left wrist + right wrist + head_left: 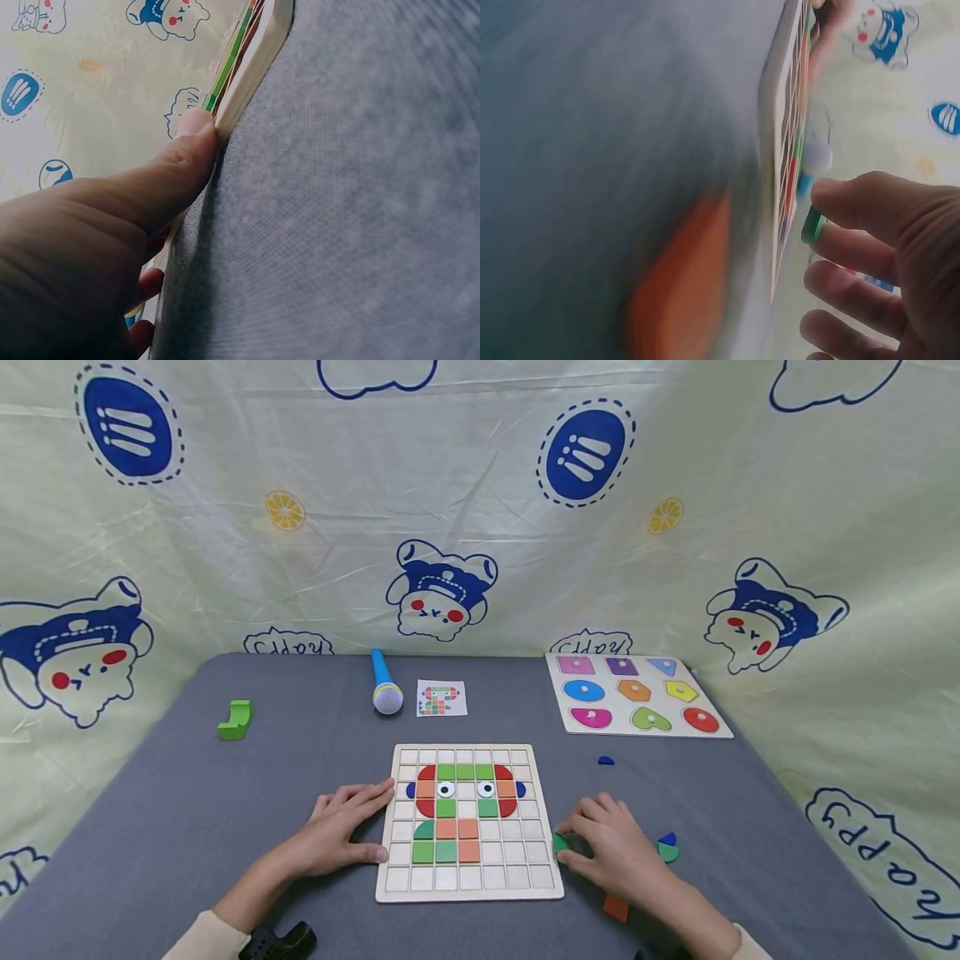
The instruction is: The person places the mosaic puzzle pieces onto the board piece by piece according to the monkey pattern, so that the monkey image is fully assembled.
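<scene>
A white gridded mosaic board [517,877] lies in front of me, with red, orange, green and blue tiles and two eye tiles [446,789] forming a pattern. My left hand [337,833] rests against its left edge, fingers extended and thumb near the lower left corner; the left wrist view shows the thumb [196,124] touching the board's side. Beside the right edge, my right hand [618,847] pinches a small green tile [812,225] between thumb and index finger. Under the right wrist an orange square tile [617,907] lies on the table.
Right of the right hand lie a green tile [668,852] and a blue tile [667,838]. Another blue tile [606,761] sits farther back. Behind the board are a toy microphone [384,685], a pattern card [442,698] and a shape puzzle [641,714]. A green block [236,720] stands left.
</scene>
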The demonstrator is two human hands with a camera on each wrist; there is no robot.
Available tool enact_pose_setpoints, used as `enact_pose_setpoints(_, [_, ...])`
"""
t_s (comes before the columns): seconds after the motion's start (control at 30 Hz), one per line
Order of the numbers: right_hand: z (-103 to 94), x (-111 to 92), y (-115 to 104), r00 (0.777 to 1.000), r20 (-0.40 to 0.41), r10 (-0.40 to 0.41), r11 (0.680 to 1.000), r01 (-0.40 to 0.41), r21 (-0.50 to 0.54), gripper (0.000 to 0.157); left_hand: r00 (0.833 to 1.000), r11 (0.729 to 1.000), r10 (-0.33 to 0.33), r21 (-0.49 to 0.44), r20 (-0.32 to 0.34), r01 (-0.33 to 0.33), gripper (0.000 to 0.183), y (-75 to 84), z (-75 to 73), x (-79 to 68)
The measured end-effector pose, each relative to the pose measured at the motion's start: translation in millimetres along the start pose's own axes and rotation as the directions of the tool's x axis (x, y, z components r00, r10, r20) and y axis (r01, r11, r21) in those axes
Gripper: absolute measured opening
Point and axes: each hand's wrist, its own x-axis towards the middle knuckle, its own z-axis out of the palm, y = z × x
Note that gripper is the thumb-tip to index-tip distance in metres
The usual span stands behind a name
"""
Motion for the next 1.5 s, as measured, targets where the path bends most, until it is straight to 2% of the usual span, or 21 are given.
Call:
enact_pose_setpoints(0.17, [8.4, 12, -19, 0.993, -0.024, -0.116, 0.992, 0.117, 0.046, 0.022, 1.000, 1.000, 0.006, -0.005, -0.001, -0.006, 0.081, -0.4, 0.2, -0.4])
enact_pose_setpoints(0.4, [18.2, 27, -41, 0.981, -0.026, -0.191, 0.979, 0.192, 0.061, 0.020, 1.000, 1.000, 0.014, -0.002, -0.014, -0.014, 0.080, -0.5, 0.7, -0.6])
enact_pose_setpoints(0.73, [25.6, 38, -55, 0.975, 0.013, -0.221, 0.974, 0.220, 0.059, 0.019, 1.000, 1.000, 0.016, -0.007, -0.012, -0.016, 0.080, -0.5, 0.6, -0.8])
enact_pose_setpoints(1.5, [26.8, 40, -56, 0.973, 0.064, -0.224, 0.974, 0.220, 0.058, 0.019, 0.999, 1.000, 0.025, 0.007, -0.024, -0.024, 0.081, -0.7, 1.3, -0.6])
